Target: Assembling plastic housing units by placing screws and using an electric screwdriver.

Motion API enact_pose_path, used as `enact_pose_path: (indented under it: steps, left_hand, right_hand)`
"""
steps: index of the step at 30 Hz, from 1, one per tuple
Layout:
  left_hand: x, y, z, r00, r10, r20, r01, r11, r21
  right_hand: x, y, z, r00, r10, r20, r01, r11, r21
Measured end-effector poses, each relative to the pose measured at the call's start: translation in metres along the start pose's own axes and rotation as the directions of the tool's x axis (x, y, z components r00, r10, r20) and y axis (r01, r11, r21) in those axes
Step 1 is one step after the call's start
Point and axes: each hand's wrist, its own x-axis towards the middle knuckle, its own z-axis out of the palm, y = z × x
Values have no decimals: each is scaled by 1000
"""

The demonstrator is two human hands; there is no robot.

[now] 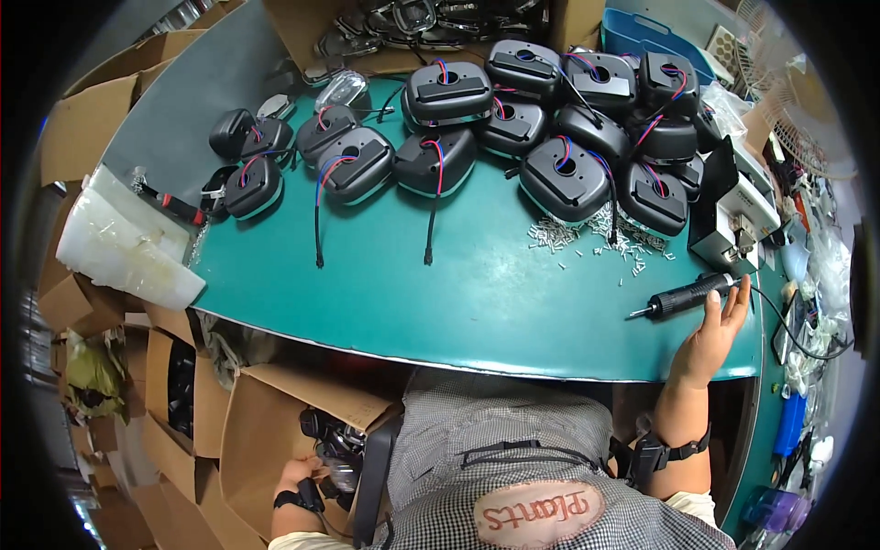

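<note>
Nearest is a checked apron [458, 408] with an oval patch, worn by the person whose 2 bare hands are spread well apart. The left hand [301, 470] reaches down into an open cardboard box [261, 412] beside the table, its fingers partly bent at the black and clear parts [343, 449] lying inside; I cannot tell whether it has hold of any of them. The right hand [710, 344] is over the right end of the green tabletop [440, 302], fingers stretched out and thumb apart, grasping nothing that shows. It is right at the black electric screwdriver [680, 301], which lies on the tabletop with its bit pointing left; whether skin and tool touch is unclear. A cord [796, 344] curves off to the right of the tool. Further back, loose silver screws [552, 236] are scattered in front of and beneath the right-hand group of black housings [591, 194], some of which are stacked, with red and blue wires coming out. From 2 of the housings, black leads hang toward the front. Farthest, behind them, stand a cardboard carton [298, 32] of clear parts and a blue tray [646, 35].
</note>
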Motion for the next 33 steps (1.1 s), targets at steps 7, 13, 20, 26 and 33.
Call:
enact_pose_path:
  steps: [7,13,20,26,33]
  left_hand:
    - [-128,217,0,690,633,351,-505,768,-394]
    - [-175,401,50,361,923,-135,-915,323,-243]
    - [-141,534,96,764,644,31,-630,756,-176]
    - [-128,532,114,708,696,117,-660,711,-242]
    - [-151,457,105,462,887,17,-621,337,-708]
  right_hand:
    - [1,-13,-2,999,-42,35,40,998,54]
    - [-8,-17,-12,992,-122,42,120,992,42]
    - [-8,-29,-30,979,-200,40,200,980,20]
    - [-6,-33,-33,973,-209,96,207,978,21]
    - [15,-48,18,769,30,639,46,994,-102]
